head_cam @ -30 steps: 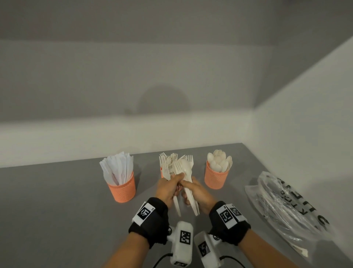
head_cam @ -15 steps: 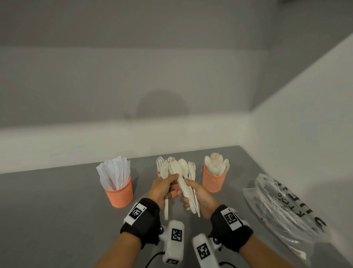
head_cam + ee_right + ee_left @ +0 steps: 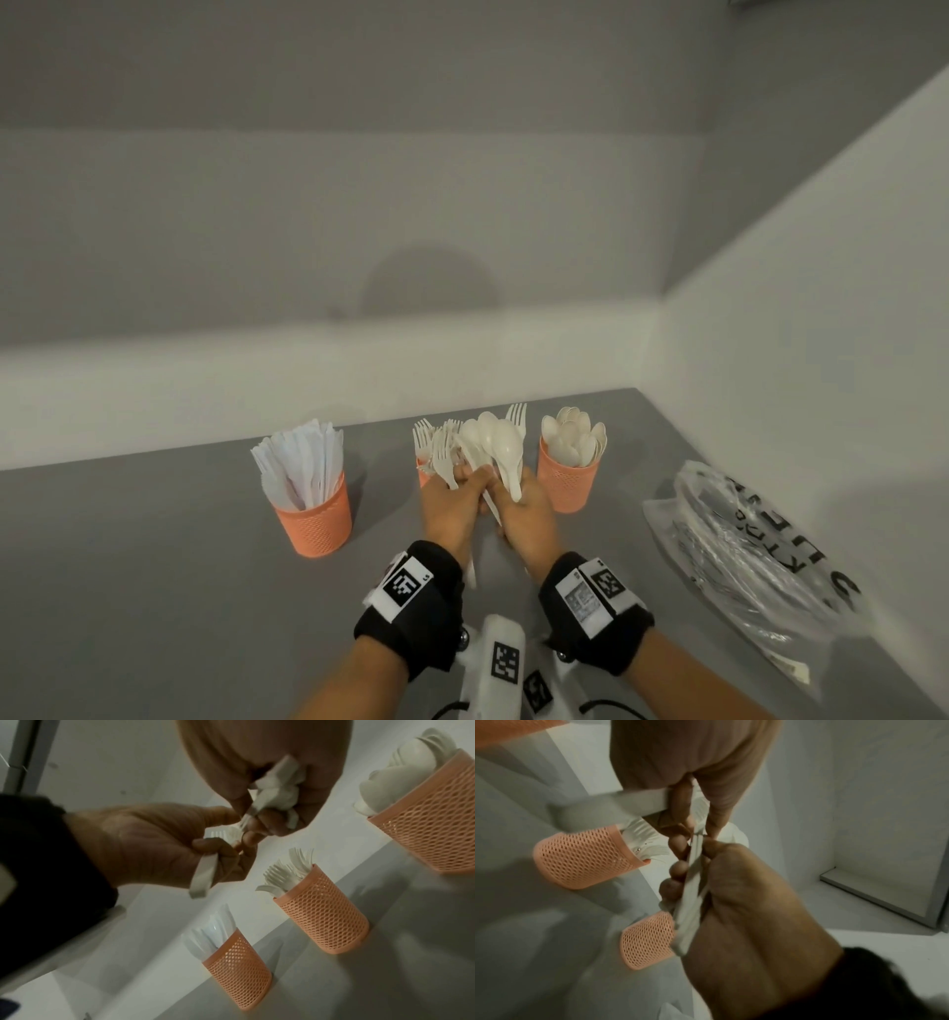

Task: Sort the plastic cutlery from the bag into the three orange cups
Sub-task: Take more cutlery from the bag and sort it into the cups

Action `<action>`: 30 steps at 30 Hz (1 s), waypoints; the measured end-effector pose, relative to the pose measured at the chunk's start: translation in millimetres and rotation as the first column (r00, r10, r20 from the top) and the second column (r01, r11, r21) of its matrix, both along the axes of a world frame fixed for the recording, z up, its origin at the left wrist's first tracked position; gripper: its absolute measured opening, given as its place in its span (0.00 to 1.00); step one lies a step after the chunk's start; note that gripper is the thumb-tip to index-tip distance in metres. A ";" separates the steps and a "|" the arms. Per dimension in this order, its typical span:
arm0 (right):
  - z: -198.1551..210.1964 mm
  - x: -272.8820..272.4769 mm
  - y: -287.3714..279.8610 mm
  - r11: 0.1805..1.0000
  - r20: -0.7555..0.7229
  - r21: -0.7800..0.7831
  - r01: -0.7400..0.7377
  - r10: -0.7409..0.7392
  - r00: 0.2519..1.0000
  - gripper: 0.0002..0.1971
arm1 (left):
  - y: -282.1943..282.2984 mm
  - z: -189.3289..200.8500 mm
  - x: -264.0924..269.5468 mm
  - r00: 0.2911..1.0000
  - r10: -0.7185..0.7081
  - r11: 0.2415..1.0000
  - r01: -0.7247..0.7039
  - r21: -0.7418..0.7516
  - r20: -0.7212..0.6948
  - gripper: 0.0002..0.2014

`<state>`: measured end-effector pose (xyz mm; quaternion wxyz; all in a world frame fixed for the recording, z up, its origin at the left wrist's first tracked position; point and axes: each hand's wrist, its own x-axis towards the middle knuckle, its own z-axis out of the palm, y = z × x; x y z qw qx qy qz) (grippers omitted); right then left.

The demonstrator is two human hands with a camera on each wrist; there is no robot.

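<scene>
Both hands are up close over the grey table [image 3: 154, 591], sorting a mixed handful: the step in hand looks like splitting forks from spoons before dropping them. The left hand [image 3: 452, 506] has its fingers curled round a fork or two [image 3: 441, 457]; the right hand [image 3: 529, 519] has its fingers clamped on a bunch of spoons [image 3: 500, 447], with at least one fork head poking up behind them. In the left wrist view the right fingers [image 3: 677, 870] wrap round a stack of white handles. The hands touch, thumbs working at the same pieces. Next move probably calls for pulling the forks clear without dragging spoons along, then setting each lot handle-down into its own cup. Off to the right, near the wall, the clear plastic bag [image 3: 744, 555] lies flat; some cutlery seems left inside, count unclear. Just beyond the hands is the middle orange cup [image 3: 323, 914], holding forks, tines up. The right orange cup [image 3: 567, 480] is full of spoons, bowls up. The left orange cup [image 3: 316, 519], standing a little nearer, holds knives. All three cups stand upright in a row, apart from each other
</scene>
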<state>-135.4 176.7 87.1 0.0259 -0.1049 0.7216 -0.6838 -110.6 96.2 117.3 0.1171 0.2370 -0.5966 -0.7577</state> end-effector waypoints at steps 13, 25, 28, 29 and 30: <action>-5.4 -6.2 8.2 0.999 0.185 -0.033 -0.033 0.039 0.982 0.09 | -24.7 -4.0 0.6 0.998 0.017 0.953 -0.035 0.300 0.063 0.10; 9.3 -1.9 9.9 0.961 0.404 -0.187 -0.203 0.264 0.876 0.15 | -51.7 -8.5 2.9 0.994 -0.113 0.904 0.098 0.416 0.012 0.18; 13.2 -3.6 9.4 0.890 0.473 -0.356 -0.285 0.434 0.767 0.14 | -51.4 -10.7 4.9 0.981 -0.180 0.852 0.121 0.510 0.068 0.18; 13.3 -4.9 9.4 0.851 0.490 -0.430 -0.301 0.500 0.714 0.11 | -50.8 -12.3 5.5 0.975 -0.205 0.865 0.141 0.482 0.081 0.19; 12.4 -6.4 9.5 0.799 0.496 -0.511 -0.315 0.574 0.652 0.08 | -50.1 -13.8 5.4 0.970 -0.225 0.882 0.164 0.443 0.088 0.21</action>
